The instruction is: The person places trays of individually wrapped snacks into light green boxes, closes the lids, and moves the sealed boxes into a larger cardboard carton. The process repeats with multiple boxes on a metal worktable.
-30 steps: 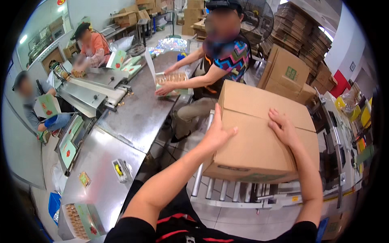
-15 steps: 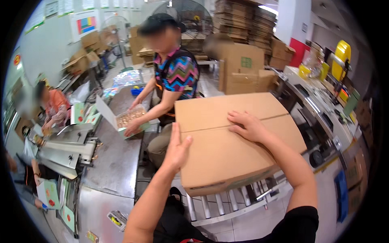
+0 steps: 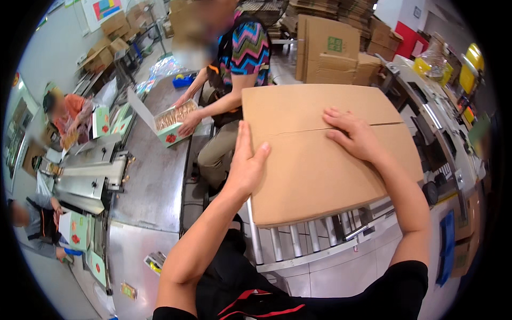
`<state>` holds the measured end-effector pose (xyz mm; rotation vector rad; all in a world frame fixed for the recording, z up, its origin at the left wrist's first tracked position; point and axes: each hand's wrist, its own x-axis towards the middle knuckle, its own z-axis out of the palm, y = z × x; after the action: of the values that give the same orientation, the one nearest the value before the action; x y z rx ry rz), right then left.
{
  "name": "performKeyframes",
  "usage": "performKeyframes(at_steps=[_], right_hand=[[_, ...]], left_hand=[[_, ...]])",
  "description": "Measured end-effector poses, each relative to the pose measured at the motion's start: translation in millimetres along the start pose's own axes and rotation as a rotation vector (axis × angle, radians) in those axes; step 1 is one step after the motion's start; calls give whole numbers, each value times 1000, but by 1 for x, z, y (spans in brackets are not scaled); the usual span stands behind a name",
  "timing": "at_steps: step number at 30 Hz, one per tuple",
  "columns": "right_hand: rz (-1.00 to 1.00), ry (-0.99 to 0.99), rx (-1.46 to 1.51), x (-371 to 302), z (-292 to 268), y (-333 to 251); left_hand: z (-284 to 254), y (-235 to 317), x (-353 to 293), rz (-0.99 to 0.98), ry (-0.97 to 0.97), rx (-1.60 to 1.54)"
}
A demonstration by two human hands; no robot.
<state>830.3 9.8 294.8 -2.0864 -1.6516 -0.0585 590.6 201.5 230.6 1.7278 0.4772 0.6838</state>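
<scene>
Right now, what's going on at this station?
A person has both hands on a closed cardboard box that sits on a roller conveyor. The left hand grips the box's left edge; the right hand lies flat on top, by the seam between the flaps. Just across, a co-worker in a zigzag-patterned top handles an open green-and-white carton on a metal table. More cardboard boxes are stacked behind.
</scene>
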Motion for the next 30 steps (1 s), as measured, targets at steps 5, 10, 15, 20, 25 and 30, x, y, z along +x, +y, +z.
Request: performKeyframes(at_steps=[5, 10, 15, 20, 25, 30], right_hand=[[-5, -54, 18, 1, -7, -2], [69, -142, 132, 55, -11, 25], [118, -106, -205, 121, 15, 68], [255, -175, -258, 128, 10, 50], [227, -132, -295, 112, 1, 68], [261, -170, -249, 105, -8, 89]], left_hand=[[8, 5, -14, -7, 14, 47], [6, 6, -9, 15, 2, 84], [8, 4, -12, 39, -14, 165], [2, 6, -15, 50, -7, 144], [10, 7, -11, 75, -16, 141], [36, 15, -1, 11, -18, 60]])
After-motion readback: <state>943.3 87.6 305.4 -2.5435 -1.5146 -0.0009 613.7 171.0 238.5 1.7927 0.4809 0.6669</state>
